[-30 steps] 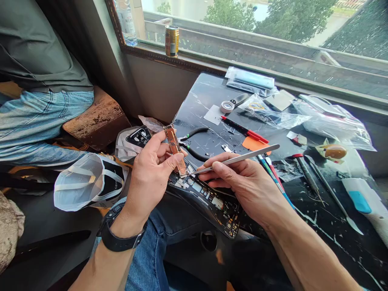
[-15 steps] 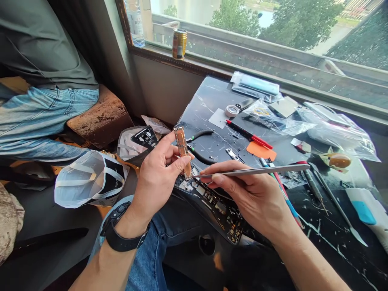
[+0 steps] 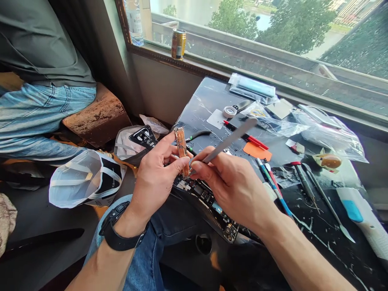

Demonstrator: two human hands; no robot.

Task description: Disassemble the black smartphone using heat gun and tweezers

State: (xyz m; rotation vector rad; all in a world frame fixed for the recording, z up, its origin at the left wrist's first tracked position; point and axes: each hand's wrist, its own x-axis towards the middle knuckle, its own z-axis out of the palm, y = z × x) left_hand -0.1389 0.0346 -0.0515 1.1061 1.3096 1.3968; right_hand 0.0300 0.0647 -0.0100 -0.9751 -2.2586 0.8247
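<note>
My left hand [image 3: 154, 178], with a black watch on its wrist, pinches a narrow copper-coloured strip [image 3: 182, 147] upright between thumb and fingers. My right hand [image 3: 233, 186] is closed on metal tweezers [image 3: 228, 139]; their tips meet the strip's lower end. Under both hands an opened phone [image 3: 209, 204] with bare circuit boards rests on my knee at the corner of a black table [image 3: 318, 226].
Screwdrivers [image 3: 304, 180], a red pen [image 3: 247, 137], black pliers [image 3: 197, 135], an orange pick [image 3: 257, 150], a tape roll [image 3: 229, 111] and plastic bags [image 3: 330, 129] lie on the table. A white bag [image 3: 87, 178] is at left. Another person sits far left. A can [image 3: 178, 39] stands on the sill.
My right hand has closed in on the strip and turned the tweezers from nearly level to pointing up and away. The left hand has barely moved.
</note>
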